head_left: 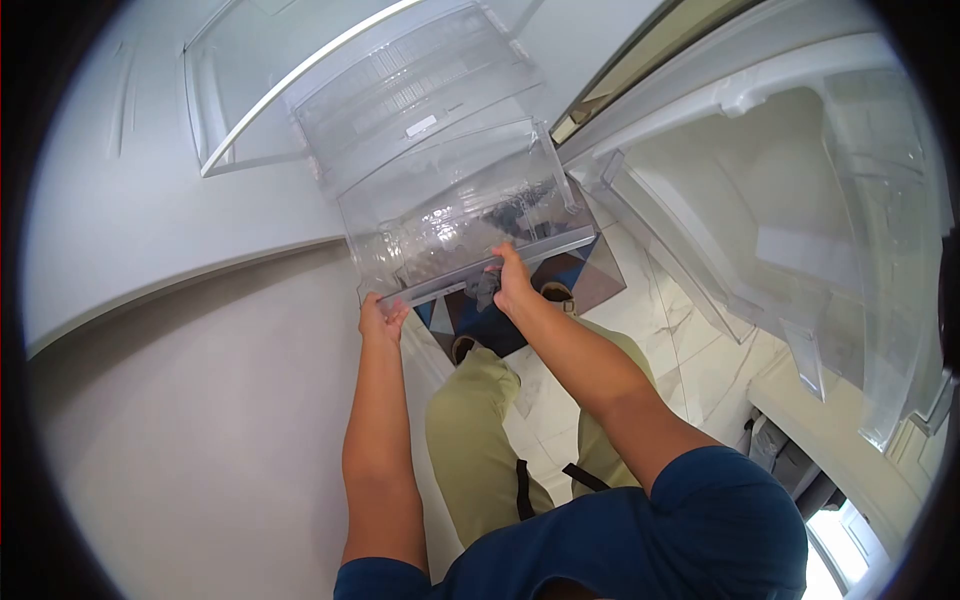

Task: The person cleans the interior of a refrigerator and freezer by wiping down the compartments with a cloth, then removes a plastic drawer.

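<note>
A clear plastic fridge drawer (415, 228) is pulled partway out, its front rim facing me. At the drawer's left front corner, my left hand (383, 318) is closed around the rim. My right hand (512, 283) grips the front rim right of its middle, thumb on top. A crumpled grey cloth (483, 288) hangs at the fingers of that hand, just below the rim. Through the clear plastic a dark grey patch shows near the drawer's right side; I cannot tell what it is.
Above the drawer are another clear panel (400, 90) and a glass shelf (250, 110) with a white edge. The open fridge door (740, 190) with clear bins stands at the right. A patterned mat (603, 278) lies on the marble-look floor (660, 330) by my feet.
</note>
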Tool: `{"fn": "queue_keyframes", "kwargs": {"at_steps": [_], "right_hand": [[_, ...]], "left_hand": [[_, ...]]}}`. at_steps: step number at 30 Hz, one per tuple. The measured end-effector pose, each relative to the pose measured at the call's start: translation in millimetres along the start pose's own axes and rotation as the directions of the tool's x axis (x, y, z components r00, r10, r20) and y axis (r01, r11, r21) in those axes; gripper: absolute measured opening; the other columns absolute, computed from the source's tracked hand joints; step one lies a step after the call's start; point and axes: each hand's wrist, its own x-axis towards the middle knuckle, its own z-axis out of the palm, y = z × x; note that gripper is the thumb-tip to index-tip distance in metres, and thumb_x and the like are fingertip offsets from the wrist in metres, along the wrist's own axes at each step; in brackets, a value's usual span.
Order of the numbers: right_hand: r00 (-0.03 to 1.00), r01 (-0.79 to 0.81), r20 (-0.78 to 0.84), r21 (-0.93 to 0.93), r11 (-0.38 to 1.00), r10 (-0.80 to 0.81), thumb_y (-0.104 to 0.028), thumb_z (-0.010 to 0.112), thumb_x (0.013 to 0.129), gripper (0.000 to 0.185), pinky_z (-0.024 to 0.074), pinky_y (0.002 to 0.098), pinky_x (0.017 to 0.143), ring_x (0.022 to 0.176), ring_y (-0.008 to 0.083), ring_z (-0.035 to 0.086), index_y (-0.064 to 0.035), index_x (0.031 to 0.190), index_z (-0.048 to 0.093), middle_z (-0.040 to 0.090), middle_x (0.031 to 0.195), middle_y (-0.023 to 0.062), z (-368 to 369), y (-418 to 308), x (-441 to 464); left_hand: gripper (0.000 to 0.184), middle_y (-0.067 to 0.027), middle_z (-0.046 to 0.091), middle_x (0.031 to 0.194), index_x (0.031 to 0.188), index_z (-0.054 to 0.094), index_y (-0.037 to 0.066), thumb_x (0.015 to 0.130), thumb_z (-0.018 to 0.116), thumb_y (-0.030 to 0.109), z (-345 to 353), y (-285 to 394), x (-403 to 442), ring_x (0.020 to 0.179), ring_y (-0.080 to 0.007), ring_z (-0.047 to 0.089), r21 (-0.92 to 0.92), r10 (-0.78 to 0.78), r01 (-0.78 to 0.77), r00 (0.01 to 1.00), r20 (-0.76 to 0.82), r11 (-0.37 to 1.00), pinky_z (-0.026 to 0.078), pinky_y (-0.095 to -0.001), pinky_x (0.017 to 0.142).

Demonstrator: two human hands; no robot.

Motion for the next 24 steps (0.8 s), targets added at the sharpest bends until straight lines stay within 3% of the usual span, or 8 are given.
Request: {"fn": "queue_keyframes", "kwargs": {"at_steps": [2,12,17,21,23,24], "right_hand": [[0.999,-0.027,-0.027,-0.030,0.999,0.026,-0.028,0.065,0.073,0.024,0.0448,0.0357,0.060,0.064,0.0173,0.053,-0.0047,0.080,0.062,0.055,0.080,0.0077,-20,3,-19],[0.994,-0.103,-0.045,-0.026,0.994,0.102,-0.026,0.066,0.072,0.023,0.0476,0.0371,0.057,0.065,0.0195,0.050,-0.0061,0.081,0.060,0.049,0.074,0.0080,-98,7,-146],[0.984,-0.157,-0.093,-0.032,0.987,0.153,-0.022,0.069,0.069,0.024,0.0484,0.0376,0.061,0.070,0.0210,0.049,-0.0083,0.084,0.057,0.046,0.078,0.0100,-136,-6,-227],[0.988,-0.151,-0.038,0.000,0.989,0.150,-0.021,0.070,0.069,0.024,0.0484,0.0368,0.062,0.070,0.0210,0.048,-0.0090,0.084,0.056,0.046,0.079,0.0093,-174,-30,-283],[0.980,-0.168,-0.102,0.043,0.985,0.172,-0.021,0.069,0.069,0.022,0.0483,0.0365,0.062,0.070,0.0211,0.048,-0.0097,0.082,0.056,0.045,0.079,0.0087,-206,-37,-311],[0.983,-0.174,-0.052,0.073,0.982,0.178,-0.020,0.068,0.069,0.021,0.0484,0.0361,0.063,0.069,0.0213,0.048,-0.0099,0.081,0.053,0.045,0.078,0.0079,-224,-40,-319]], "left_hand": [[0.045,-0.0181,0.037,0.115,0.108,0.042,0.002,0.070,0.061,0.014,-24,-14,-11,0.090,-0.0375,0.058,-0.071,-0.107,0.106,0.994,-0.004,0.992,0.053,-0.0527,0.066],[0.050,-0.0151,0.035,0.113,0.114,0.037,0.006,0.069,0.058,0.010,-106,-43,-139,0.092,-0.0361,0.055,-0.082,-0.157,0.152,0.986,-0.056,0.985,0.049,-0.0589,0.076],[0.041,-0.0153,0.036,0.111,0.106,0.040,0.004,0.069,0.058,0.009,-136,-49,-225,0.089,-0.0336,0.053,-0.081,-0.196,0.191,0.978,-0.064,0.978,0.050,-0.0588,0.077],[0.038,-0.0148,0.037,0.109,0.101,0.040,0.004,0.069,0.059,0.010,-143,-61,-291,0.091,-0.0332,0.052,-0.078,-0.213,0.209,0.976,-0.044,0.975,0.050,-0.0582,0.078],[0.045,-0.0193,0.034,0.120,0.114,0.040,0.005,0.072,0.056,0.007,-152,-74,-327,0.100,-0.0358,0.049,-0.040,-0.198,0.196,0.978,-0.069,0.980,0.047,-0.0598,0.085],[0.045,-0.0193,0.034,0.120,0.114,0.040,0.005,0.072,0.056,0.007,-156,-79,-342,0.100,-0.0358,0.049,-0.035,-0.196,0.193,0.978,-0.070,0.980,0.047,-0.0598,0.085]]}}
